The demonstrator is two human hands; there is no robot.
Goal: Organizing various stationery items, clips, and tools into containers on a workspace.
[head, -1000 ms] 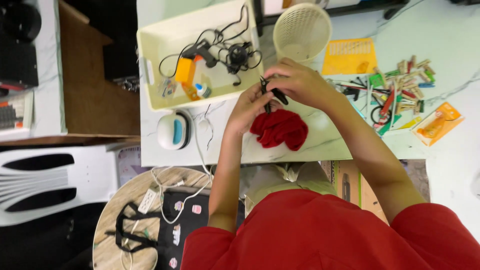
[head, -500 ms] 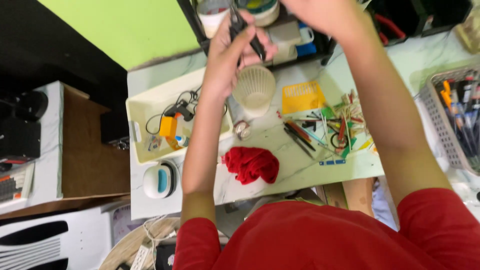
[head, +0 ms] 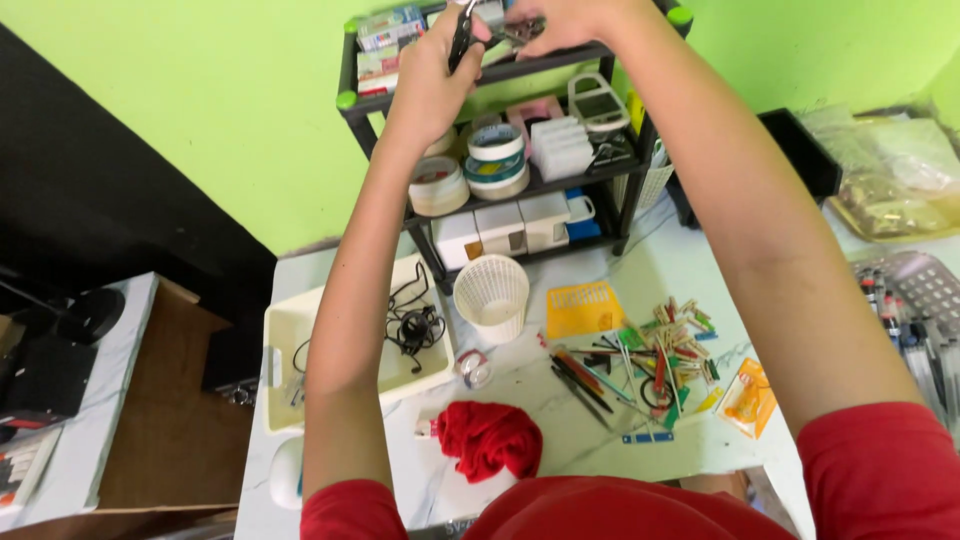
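Note:
Both my arms are raised to the top of a black shelf rack (head: 625, 170) against the green wall. My left hand (head: 432, 70) grips a small black-handled tool (head: 461, 32), its tip pointing up at the top shelf. My right hand (head: 562, 20) sits just right of it on the top shelf, fingers curled around small items there; what it holds is hidden. On the white table below lies a crumpled red cloth (head: 487, 440), near the front edge between my arms.
The rack holds tape rolls (head: 495, 160) and white boxes (head: 500, 228). On the table stand a white mesh basket (head: 491, 295), a cream tray (head: 285, 335) with cables, a yellow stencil (head: 583, 308), a pile of clothespins and pens (head: 660, 355) and an orange packet (head: 745, 395).
My hands rose from above the red cloth to the top shelf, carrying the black tool. The view tilted up, bringing the rack and the green wall into sight.

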